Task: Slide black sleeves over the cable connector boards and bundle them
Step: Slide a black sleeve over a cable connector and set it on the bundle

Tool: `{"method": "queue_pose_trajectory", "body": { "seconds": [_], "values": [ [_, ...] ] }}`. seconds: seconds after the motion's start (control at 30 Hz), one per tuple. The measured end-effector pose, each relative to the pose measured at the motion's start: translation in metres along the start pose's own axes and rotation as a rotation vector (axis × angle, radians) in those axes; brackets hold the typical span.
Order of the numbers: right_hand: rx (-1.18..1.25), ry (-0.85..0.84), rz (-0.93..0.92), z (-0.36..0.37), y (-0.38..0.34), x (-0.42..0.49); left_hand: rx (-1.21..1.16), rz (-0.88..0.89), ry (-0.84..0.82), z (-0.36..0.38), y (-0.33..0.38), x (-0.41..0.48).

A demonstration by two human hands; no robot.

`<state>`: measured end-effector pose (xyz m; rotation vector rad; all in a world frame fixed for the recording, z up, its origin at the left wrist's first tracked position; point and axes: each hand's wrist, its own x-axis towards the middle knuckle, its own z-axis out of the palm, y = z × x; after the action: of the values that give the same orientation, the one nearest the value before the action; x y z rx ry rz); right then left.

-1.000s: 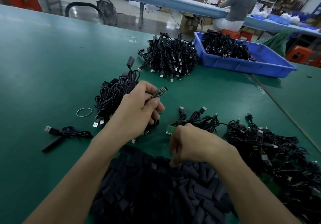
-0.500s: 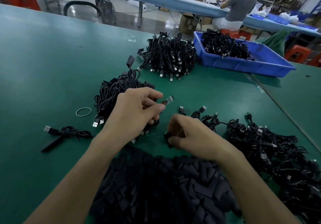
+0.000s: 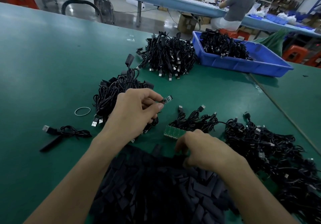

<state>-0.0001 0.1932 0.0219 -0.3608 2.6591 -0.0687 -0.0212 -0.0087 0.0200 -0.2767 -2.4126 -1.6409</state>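
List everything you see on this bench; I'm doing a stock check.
table: one, green, under everything.
sleeve pile: one, black, nearest edge.
board strip: one, green, centre, wired to cables.
cable heaps: three, black, far centre, mid-left, right.
bin: one, blue, far right, holding black cables.
lone cable: one, black, left.
rubber band: one, pale, left of mid-left heap.
seated person: one, grey top, background bench.
left hand: one, pinching a connector board, centre.
right hand: one, fingers down at sleeve pile's far edge; grip unclear.
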Motion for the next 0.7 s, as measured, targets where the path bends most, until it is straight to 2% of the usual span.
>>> {"method": "queue_pose_trajectory", "body": {
  "seconds": [0.17, 0.3, 0.4, 0.5, 0.7],
  "values": [
    [0.047, 0.039, -0.021, 0.003, 0.000, 0.001, 0.049, 0.004, -0.006, 0.001, -0.001, 0.000],
    [0.080, -0.009, -0.076, 0.003, 0.004, 0.004, 0.057, -0.004, -0.016, 0.001, -0.002, 0.001],
    [0.176, 0.026, -0.119, -0.001, 0.007, 0.005, 0.072, 0.001, -0.034, 0.001, -0.003, 0.001],
    [0.351, 0.133, -0.184, -0.008, 0.006, 0.001, 0.088, 0.000, -0.050, 0.000, -0.003, 0.001],
    [0.668, 0.539, -0.255, -0.011, 0.002, 0.000, 0.120, 0.009, -0.065, 0.001, -0.002, -0.001]
  ]
}}
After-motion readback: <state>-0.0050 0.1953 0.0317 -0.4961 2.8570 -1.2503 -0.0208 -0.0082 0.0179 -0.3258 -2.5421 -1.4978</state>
